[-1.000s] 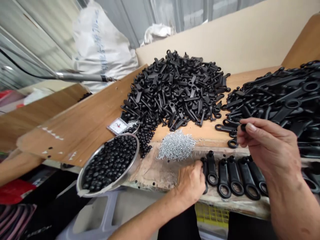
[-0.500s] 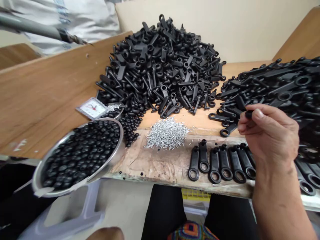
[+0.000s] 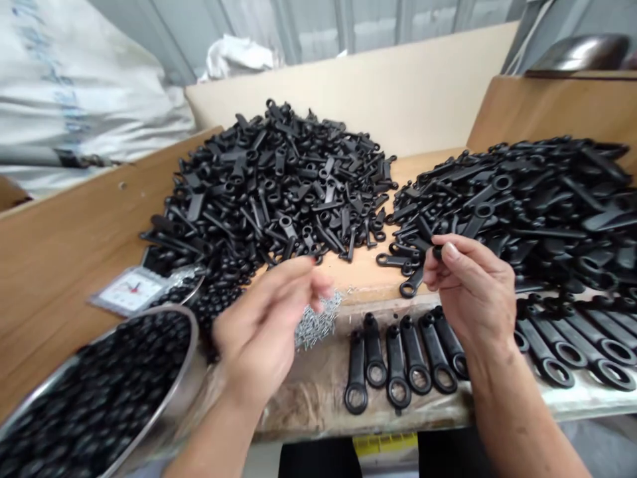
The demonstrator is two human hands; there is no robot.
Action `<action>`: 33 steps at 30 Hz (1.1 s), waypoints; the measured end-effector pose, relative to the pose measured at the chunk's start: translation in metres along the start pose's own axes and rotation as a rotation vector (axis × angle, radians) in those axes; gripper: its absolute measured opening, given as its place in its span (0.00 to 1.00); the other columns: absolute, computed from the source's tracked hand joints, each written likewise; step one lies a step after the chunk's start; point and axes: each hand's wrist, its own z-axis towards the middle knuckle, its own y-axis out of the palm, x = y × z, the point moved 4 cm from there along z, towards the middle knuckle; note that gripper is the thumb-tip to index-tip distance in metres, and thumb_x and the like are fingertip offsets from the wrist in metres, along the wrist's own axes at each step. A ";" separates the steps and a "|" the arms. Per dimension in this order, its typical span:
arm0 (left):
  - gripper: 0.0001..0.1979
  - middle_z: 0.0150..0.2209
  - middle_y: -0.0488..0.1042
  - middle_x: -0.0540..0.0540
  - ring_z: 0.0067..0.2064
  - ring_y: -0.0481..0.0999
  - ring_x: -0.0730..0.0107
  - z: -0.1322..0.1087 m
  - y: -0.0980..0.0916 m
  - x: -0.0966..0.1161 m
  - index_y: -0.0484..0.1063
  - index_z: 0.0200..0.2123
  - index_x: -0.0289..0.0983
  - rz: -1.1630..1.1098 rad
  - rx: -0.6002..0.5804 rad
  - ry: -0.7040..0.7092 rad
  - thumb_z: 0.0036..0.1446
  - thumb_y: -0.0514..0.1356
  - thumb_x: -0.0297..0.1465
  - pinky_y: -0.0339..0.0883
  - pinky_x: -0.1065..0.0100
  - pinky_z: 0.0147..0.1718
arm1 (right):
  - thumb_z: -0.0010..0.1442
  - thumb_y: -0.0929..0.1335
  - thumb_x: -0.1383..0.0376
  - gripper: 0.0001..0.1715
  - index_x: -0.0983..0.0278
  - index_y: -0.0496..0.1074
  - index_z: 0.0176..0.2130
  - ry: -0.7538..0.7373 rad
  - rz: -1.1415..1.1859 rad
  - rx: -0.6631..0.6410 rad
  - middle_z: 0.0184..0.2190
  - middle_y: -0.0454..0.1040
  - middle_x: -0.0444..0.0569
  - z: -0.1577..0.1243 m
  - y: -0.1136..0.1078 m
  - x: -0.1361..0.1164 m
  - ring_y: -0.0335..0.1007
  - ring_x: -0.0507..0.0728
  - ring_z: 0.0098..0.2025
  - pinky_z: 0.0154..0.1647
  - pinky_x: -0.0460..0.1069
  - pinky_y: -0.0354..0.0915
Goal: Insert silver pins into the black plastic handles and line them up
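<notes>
Wooden worktop (image 3: 323,398), backed by a pale board (image 3: 358,99). Right hand's (image 3: 472,289) grip pinches a small black piece (image 3: 437,251) between thumb and finger. Below and left of that grip, black handles (image 3: 413,346) lie in a row; farther left, the blurred left hand (image 3: 266,325) partly hides silver pins (image 3: 321,322), its grip's contents impossible to tell.

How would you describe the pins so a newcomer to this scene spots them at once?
On the bench, find the left of the two big heaps of black parts. Come forward from it to the left hand, which partly hides the pins. Theirs is the one silvery pile among black ones.
</notes>
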 end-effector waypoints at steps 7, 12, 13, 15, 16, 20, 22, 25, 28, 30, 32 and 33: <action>0.14 0.54 0.60 0.39 0.60 0.48 0.47 0.104 0.105 -0.105 0.73 0.40 0.39 1.088 -0.535 0.535 0.50 0.53 0.23 0.48 0.47 0.52 | 0.52 0.69 0.62 0.11 0.66 0.72 0.36 0.045 0.233 0.167 0.23 0.70 0.45 0.009 -0.016 -0.001 0.64 0.48 0.21 0.19 0.43 0.57; 0.12 0.56 0.57 0.38 0.62 0.43 0.47 0.125 0.129 -0.125 0.73 0.30 0.34 1.024 -0.577 0.510 0.47 0.51 0.19 0.38 0.43 0.54 | 0.52 0.69 0.61 0.11 0.65 0.73 0.35 0.114 0.270 0.139 0.23 0.70 0.45 0.010 -0.013 0.005 0.63 0.48 0.20 0.19 0.43 0.56; 0.12 0.56 0.58 0.38 0.62 0.44 0.48 0.128 0.130 -0.126 0.73 0.28 0.34 0.991 -0.563 0.495 0.47 0.51 0.18 0.38 0.43 0.54 | 0.52 0.69 0.61 0.11 0.65 0.73 0.35 0.119 0.272 0.133 0.23 0.70 0.45 0.011 -0.012 0.006 0.63 0.48 0.20 0.19 0.43 0.55; 0.11 0.54 0.60 0.40 0.61 0.47 0.50 0.137 0.129 -0.124 0.73 0.29 0.35 0.904 -0.514 0.450 0.47 0.52 0.20 0.40 0.45 0.54 | 0.52 0.69 0.61 0.12 0.66 0.72 0.35 0.120 0.272 0.124 0.22 0.69 0.45 0.011 -0.011 0.007 0.63 0.49 0.20 0.19 0.43 0.55; 0.10 0.53 0.62 0.40 0.60 0.49 0.51 0.142 0.127 -0.121 0.73 0.30 0.36 0.849 -0.477 0.421 0.47 0.53 0.21 0.42 0.46 0.54 | 0.52 0.69 0.60 0.12 0.66 0.72 0.35 0.118 0.270 0.122 0.22 0.69 0.45 0.011 -0.011 0.008 0.63 0.49 0.20 0.18 0.43 0.55; 0.11 0.45 0.68 0.40 0.50 0.63 0.60 0.160 0.099 -0.097 0.70 0.38 0.33 0.557 -0.266 0.268 0.51 0.53 0.29 0.56 0.56 0.50 | 0.51 0.70 0.61 0.13 0.67 0.72 0.36 0.110 0.239 0.111 0.23 0.70 0.45 0.013 -0.013 0.011 0.63 0.48 0.20 0.18 0.43 0.55; 0.15 0.43 0.69 0.40 0.44 0.68 0.64 0.157 0.078 -0.078 0.66 0.43 0.31 0.397 -0.177 0.183 0.54 0.51 0.34 0.62 0.61 0.45 | 0.50 0.70 0.61 0.13 0.66 0.72 0.36 0.104 0.215 0.103 0.23 0.70 0.45 0.014 -0.013 0.014 0.63 0.48 0.21 0.18 0.42 0.55; 0.19 0.42 0.69 0.42 0.38 0.71 0.68 0.129 0.050 -0.052 0.62 0.46 0.33 0.179 -0.165 0.055 0.55 0.50 0.38 0.66 0.65 0.37 | 0.48 0.71 0.61 0.15 0.66 0.72 0.36 0.140 0.197 0.055 0.24 0.71 0.45 0.014 -0.008 0.020 0.64 0.49 0.22 0.19 0.42 0.56; 0.17 0.36 0.71 0.47 0.34 0.72 0.72 0.081 0.035 -0.051 0.64 0.45 0.37 -0.309 -0.234 -0.294 0.51 0.58 0.34 0.66 0.69 0.34 | 0.45 0.73 0.63 0.15 0.67 0.73 0.35 0.227 0.187 -0.043 0.23 0.71 0.46 0.009 0.004 0.029 0.63 0.48 0.21 0.18 0.42 0.56; 0.17 0.33 0.70 0.48 0.31 0.71 0.74 0.049 0.032 -0.061 0.65 0.44 0.37 -0.534 -0.245 -0.498 0.49 0.60 0.30 0.66 0.70 0.32 | 0.44 0.73 0.64 0.15 0.68 0.73 0.34 0.290 0.178 -0.130 0.22 0.71 0.46 0.002 0.014 0.037 0.63 0.48 0.21 0.18 0.41 0.56; 0.15 0.30 0.69 0.48 0.29 0.69 0.75 0.025 0.032 -0.073 0.66 0.43 0.35 -0.656 -0.257 -0.630 0.50 0.59 0.29 0.65 0.71 0.29 | 0.44 0.73 0.64 0.15 0.68 0.74 0.34 0.353 0.173 -0.232 0.21 0.71 0.46 -0.005 0.025 0.046 0.63 0.48 0.20 0.18 0.41 0.57; 0.14 0.28 0.68 0.48 0.28 0.69 0.74 0.017 0.033 -0.078 0.66 0.42 0.35 -0.707 -0.276 -0.683 0.50 0.57 0.29 0.64 0.71 0.28 | 0.45 0.73 0.65 0.14 0.68 0.74 0.34 0.386 0.174 -0.282 0.21 0.71 0.46 -0.008 0.029 0.050 0.64 0.48 0.20 0.18 0.41 0.58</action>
